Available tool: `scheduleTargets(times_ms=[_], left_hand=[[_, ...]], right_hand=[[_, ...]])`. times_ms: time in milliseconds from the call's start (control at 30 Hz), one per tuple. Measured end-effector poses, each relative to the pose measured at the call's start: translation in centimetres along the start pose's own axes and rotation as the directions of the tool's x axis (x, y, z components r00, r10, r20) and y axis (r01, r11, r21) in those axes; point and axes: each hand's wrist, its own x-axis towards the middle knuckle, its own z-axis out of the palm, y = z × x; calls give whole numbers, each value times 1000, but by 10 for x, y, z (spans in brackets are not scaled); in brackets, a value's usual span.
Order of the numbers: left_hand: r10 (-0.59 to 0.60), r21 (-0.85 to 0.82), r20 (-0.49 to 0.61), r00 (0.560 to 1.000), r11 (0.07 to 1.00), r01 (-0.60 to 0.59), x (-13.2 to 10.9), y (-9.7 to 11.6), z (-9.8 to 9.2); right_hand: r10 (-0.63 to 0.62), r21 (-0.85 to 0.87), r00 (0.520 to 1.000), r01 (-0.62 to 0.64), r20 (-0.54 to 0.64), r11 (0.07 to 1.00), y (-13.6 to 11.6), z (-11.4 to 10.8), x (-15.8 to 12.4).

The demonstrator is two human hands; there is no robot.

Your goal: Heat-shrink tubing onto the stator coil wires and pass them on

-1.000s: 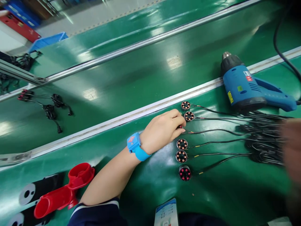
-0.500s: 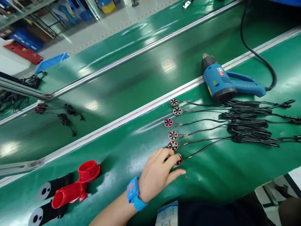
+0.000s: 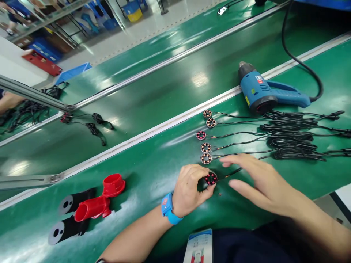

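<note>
My left hand point(image 3: 190, 190), with a blue wrist strap point(image 3: 169, 209), pinches the nearest motor stator point(image 3: 211, 178), a small ring with dark red windings, between thumb and fingers. My right hand point(image 3: 257, 184) hovers open over this stator's black cable point(image 3: 233, 172), thumb and fingers apart. Beyond lie several more stators in a column, some with copper windings point(image 3: 206, 158) and one with red windings point(image 3: 201, 135). Their leads run right to bundled black cables point(image 3: 293, 140).
A blue heat gun point(image 3: 259, 91) lies behind the cables, its cord trailing up. Red plastic fittings point(image 3: 93, 208) and black cylinders point(image 3: 68, 228) sit at the left. A metal rail point(image 3: 153, 130) crosses the green bench. Another person's arm point(image 3: 11, 101) shows at the far left.
My right hand has come in from the right over the cable. My left fingers, earlier over the near stator, now grip its edge. The view has shifted slightly.
</note>
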Motion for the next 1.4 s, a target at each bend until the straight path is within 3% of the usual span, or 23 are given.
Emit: scheduleTargets(times_ms=[133, 200, 267, 433, 500, 567, 667, 767, 900, 1000, 1133, 1233, 1400], left_hand=[[33, 54, -48, 998, 998, -31, -1, 5, -3], [30, 75, -42, 999, 997, -27, -1, 6, -3], [17, 80, -23, 1000, 997, -15, 0, 8, -2], [1, 74, -9, 1000, 997, 0, 1, 12, 1], [-12, 90, -1, 1000, 996, 12, 0, 13, 1], [-39, 115, 39, 998, 993, 35, -1, 12, 1], [-42, 131, 206, 978, 991, 16, -2, 5, -4], [13, 67, 350, 937, 997, -39, 2, -5, -13], [-57, 124, 278, 959, 992, 23, 10, -19, -19], [-135, 262, 253, 958, 963, 67, 13, -27, -15], [-161, 261, 266, 950, 961, 89, 13, -32, -9], [-112, 171, 241, 964, 983, 71, 12, -33, -7], [-69, 87, 116, 991, 994, 59, 11, -29, -6]], right_hand=[[85, 215, 968, -137, 236, 967, 12, 16, 13], [154, 336, 953, -240, 262, 911, 18, 19, 15], [220, 454, 935, -330, 277, 828, 23, 21, 15], [309, 696, 860, -511, 407, 505, 28, 30, 12], [310, 718, 850, -526, 426, 455, 29, 33, 12], [290, 700, 848, -531, 444, 478, 30, 34, 12], [278, 614, 847, -523, 453, 591, 32, 28, 8], [319, 559, 890, -453, 325, 694, 34, 13, 7], [270, 428, 956, -293, 115, 855, 35, -4, 21], [127, 228, 980, -159, 150, 961, 36, 0, 38], [0, 60, 967, -16, 254, 998, 42, 21, 48], [2, 98, 962, -30, 273, 995, 46, 33, 48], [131, 216, 954, -193, 271, 957, 46, 34, 48]])
